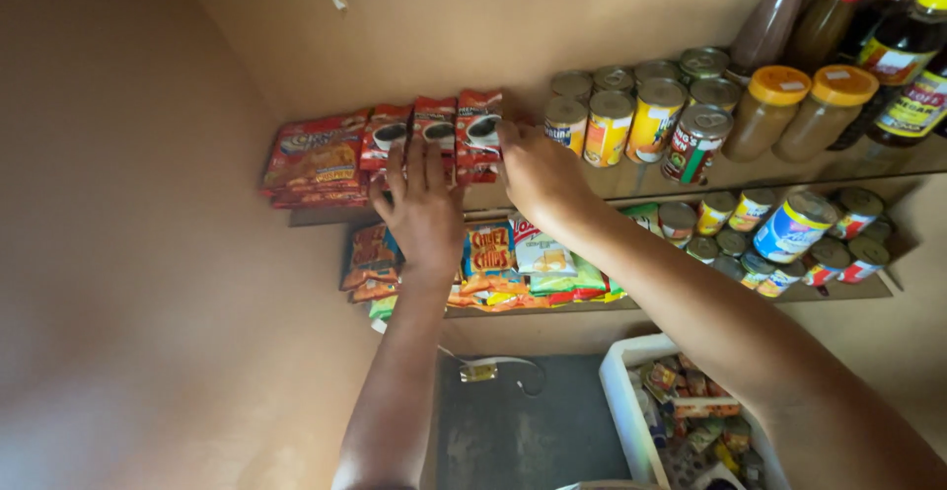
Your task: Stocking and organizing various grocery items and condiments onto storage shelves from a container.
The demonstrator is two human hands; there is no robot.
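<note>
Three red coffee sachets point(435, 123) with a cup picture stand in a row on the upper shelf point(750, 169). My left hand point(422, 206) is flat against the front of the middle sachets, fingers spread upward. My right hand point(538, 174) touches the rightmost sachet point(480, 120) with its fingertips on the sachet's right edge. A stack of red flat packets point(316, 159) lies to the left of the sachets. Several tins point(631, 115) stand just right of my right hand.
Jars with orange lids point(804, 105) and dark sauce bottles point(888, 46) stand at the shelf's right end. The lower shelf holds snack packets point(503, 263) and more tins point(789, 228). A white crate point(621, 391) of small packets sits on the floor below. Beige walls close in left.
</note>
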